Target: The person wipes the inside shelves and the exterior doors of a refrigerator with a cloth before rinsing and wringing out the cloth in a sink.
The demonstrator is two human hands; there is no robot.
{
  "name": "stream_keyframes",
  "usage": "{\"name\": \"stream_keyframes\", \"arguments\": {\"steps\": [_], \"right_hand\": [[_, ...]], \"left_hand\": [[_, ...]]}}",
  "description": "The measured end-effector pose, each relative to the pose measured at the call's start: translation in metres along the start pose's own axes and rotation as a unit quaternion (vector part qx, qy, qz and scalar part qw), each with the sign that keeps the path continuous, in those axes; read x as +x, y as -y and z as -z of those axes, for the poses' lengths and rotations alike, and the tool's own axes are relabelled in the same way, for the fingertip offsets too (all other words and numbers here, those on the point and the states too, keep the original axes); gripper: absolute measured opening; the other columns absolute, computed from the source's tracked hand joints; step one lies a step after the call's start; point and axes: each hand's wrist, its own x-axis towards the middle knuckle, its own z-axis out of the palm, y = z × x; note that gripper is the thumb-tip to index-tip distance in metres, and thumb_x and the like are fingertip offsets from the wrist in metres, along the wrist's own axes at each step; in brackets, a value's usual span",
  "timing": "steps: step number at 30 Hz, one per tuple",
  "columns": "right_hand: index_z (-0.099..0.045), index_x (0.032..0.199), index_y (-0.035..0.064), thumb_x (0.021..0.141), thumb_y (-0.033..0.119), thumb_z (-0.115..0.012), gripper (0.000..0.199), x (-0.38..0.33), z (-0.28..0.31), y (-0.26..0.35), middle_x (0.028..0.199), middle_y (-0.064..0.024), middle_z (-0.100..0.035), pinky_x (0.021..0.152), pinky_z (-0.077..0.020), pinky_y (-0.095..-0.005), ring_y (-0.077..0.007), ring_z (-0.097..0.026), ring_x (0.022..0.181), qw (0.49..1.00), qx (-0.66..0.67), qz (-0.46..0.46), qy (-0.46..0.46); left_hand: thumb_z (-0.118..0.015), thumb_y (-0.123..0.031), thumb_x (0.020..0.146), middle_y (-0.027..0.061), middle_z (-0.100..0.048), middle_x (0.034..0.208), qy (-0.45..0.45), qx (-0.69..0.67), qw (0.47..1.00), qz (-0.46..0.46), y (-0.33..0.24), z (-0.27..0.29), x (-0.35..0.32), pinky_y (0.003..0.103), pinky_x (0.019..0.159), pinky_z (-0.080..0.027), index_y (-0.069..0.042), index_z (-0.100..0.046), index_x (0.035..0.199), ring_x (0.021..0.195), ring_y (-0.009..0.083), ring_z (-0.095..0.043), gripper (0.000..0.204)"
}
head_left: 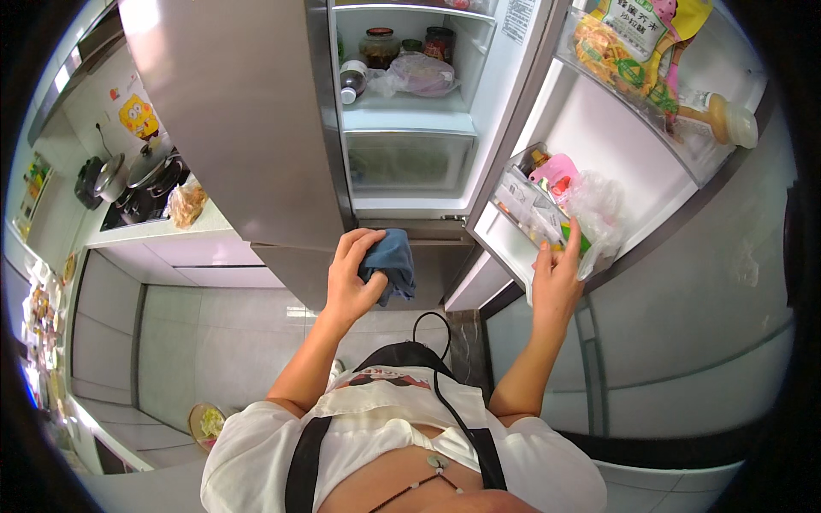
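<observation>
My left hand (347, 278) is closed around a crumpled blue cloth (395, 265), held in front of the lower part of the fridge. On the other side, my right hand (558, 280) is at the lower bin (518, 198) of the opened fridge door, its index finger stretched out and its other fingers partly bent. Its fingertips are next to a crinkled clear plastic bag (596, 208) and a green-edged packet; whether they touch is hard to tell. Inside the bin a pink packet (556, 173) stands among other small packets.
The fridge shelf bears dark-filled jars (379, 48), a white-capped bottle (352, 81) and a bagged item (423, 75). A clear drawer (410, 162) sits below. Food packets (629, 51) fill the upper door bin. Leftward, pots (152, 165) stand on a stove; a basket (207, 423) is behind.
</observation>
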Motion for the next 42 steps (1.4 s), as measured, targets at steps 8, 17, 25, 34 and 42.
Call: {"name": "stream_keyframes", "arguments": {"steps": [8, 17, 25, 34, 42], "right_hand": [[-0.033, 0.126, 0.0109, 0.085, 0.021, -0.044, 0.043, 0.009, -0.007, 0.016, 0.087, -0.0187, -0.061, 0.072, -0.0416, -0.0473, -0.0393, -0.057, 0.082, 0.993, -0.115, -0.005, -0.026], [-0.027, 0.130, 0.0029, 0.083, 0.016, -0.046, 0.052, -0.018, -0.039, 0.052, 0.087, -0.0271, -0.058, 0.073, -0.0434, -0.0473, -0.0415, -0.058, 0.079, 0.985, -0.150, 0.067, -0.058], [-0.038, 0.128, 0.0054, 0.082, 0.015, -0.057, 0.051, -0.070, -0.086, 0.121, 0.052, -0.0095, -0.053, 0.052, -0.0435, -0.0364, -0.0281, -0.055, 0.050, 0.977, 0.141, 0.116, 0.107], [-0.061, 0.101, 0.0028, 0.084, 0.003, -0.053, 0.019, -0.086, -0.081, 0.152, 0.070, -0.0038, -0.057, 0.050, -0.0385, -0.0216, -0.0098, -0.049, 0.056, 0.944, 0.240, 0.204, -0.098], [-0.059, 0.102, 0.0044, 0.082, 0.002, -0.054, 0.021, -0.075, -0.115, 0.164, 0.092, -0.0081, -0.056, 0.065, -0.0452, -0.0265, -0.0156, -0.055, 0.075, 0.955, 0.166, 0.213, -0.126]], "left_hand": [[-0.053, -0.004, 0.061, 0.0133, -0.052, 0.107, 0.012, 0.007, 0.999, 0.031, 0.009, 0.018, -0.006, 0.033, 0.083, -0.044, -0.005, -0.056, 0.107, 0.095, 0.0298, -0.054, 0.046], [-0.052, -0.004, 0.061, 0.0136, -0.052, 0.107, 0.014, 0.016, 0.999, 0.034, 0.023, 0.054, -0.007, 0.033, 0.084, -0.043, -0.005, -0.056, 0.107, 0.096, 0.0297, -0.054, 0.046], [-0.051, -0.005, 0.061, 0.0138, -0.052, 0.107, 0.007, 0.012, 0.999, 0.050, 0.050, 0.100, 0.002, 0.034, 0.084, -0.043, -0.005, -0.056, 0.106, 0.096, 0.0304, -0.053, 0.045], [-0.051, -0.005, 0.061, 0.0130, -0.051, 0.107, 0.012, 0.007, 0.998, 0.054, 0.071, 0.133, 0.009, 0.033, 0.085, -0.043, -0.004, -0.056, 0.106, 0.096, 0.0292, -0.053, 0.045], [-0.051, -0.006, 0.062, 0.0131, -0.051, 0.107, 0.021, 0.002, 0.999, 0.046, 0.092, 0.152, 0.015, 0.034, 0.083, -0.044, -0.005, -0.056, 0.106, 0.095, 0.0300, -0.054, 0.045]]}}
